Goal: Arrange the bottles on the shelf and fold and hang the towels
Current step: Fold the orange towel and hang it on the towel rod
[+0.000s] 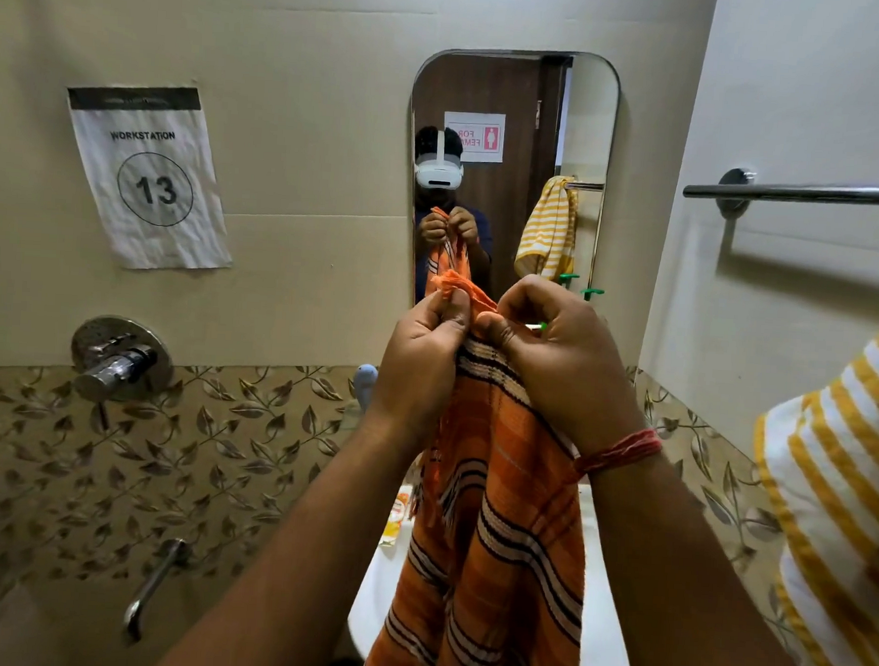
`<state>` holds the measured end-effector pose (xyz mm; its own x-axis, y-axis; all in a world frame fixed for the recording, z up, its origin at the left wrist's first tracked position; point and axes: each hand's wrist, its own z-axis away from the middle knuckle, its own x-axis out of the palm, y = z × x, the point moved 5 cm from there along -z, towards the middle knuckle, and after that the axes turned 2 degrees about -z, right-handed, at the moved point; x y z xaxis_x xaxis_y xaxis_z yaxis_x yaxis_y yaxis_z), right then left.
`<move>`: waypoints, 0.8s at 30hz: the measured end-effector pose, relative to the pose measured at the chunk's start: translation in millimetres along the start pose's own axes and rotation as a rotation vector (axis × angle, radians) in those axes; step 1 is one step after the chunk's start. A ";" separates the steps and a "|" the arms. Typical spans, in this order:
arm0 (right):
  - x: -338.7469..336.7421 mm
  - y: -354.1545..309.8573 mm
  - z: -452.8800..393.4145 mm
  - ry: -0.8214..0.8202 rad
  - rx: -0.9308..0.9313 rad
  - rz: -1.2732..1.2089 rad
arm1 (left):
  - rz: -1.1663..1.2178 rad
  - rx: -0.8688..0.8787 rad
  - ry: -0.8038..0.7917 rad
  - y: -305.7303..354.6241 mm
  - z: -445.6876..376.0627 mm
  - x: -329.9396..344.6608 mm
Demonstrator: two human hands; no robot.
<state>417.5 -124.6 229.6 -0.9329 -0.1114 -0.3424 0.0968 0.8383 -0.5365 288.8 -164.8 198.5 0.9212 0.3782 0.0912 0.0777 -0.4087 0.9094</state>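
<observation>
Both hands are raised side by side in front of a bathroom mirror [513, 147], fingers curled and thumbs pressed down, pinching the top edge of an orange towel [497, 532]. The left hand [418, 354] grips the fringed orange corner; the right hand [560, 350], touching it, pinches the edge just beside it. A red thread band [620, 449] circles the right wrist. The towel, woven with black and white stripes, hangs straight down from the fingers over a white washbasin [374, 601]. A small orange-and-white tube [399, 518] lies on the basin's rim, its label too small to read.

On the left wall a paper notice [148, 176] reads "WORKSTATION" above a circled "13". In the mirror, a reversed door sign shows "FOR FEMA", the rest hidden, beside a pink figure symbol. At the right edge a yellow-and-white striped towel [839, 491] hangs below a chrome towel bar [806, 191]. A chrome mixer tap [117, 359] and spout [154, 585] sit on the left wall, over a leaf-patterned tile band.
</observation>
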 end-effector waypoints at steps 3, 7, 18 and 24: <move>-0.4 -2.2 1.3 0.075 0.003 0.018 | -0.077 0.049 -0.028 6.8 0.8 3.2; 7.3 -4.2 4.9 0.055 0.018 -0.056 | -0.072 0.096 0.033 17.3 -3.6 -1.1; 10.1 29.7 41.0 -0.285 0.332 -0.426 | -0.081 0.130 0.513 50.0 -36.2 -71.0; 14.9 34.4 41.7 -0.407 0.330 -0.357 | 0.066 0.120 0.172 51.5 -25.9 -57.7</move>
<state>421.3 -119.7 173.8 -0.7271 -0.6023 -0.3294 -0.0338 0.5107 -0.8591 229.7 -186.2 250.6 0.8480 0.4795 0.2258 0.0742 -0.5293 0.8452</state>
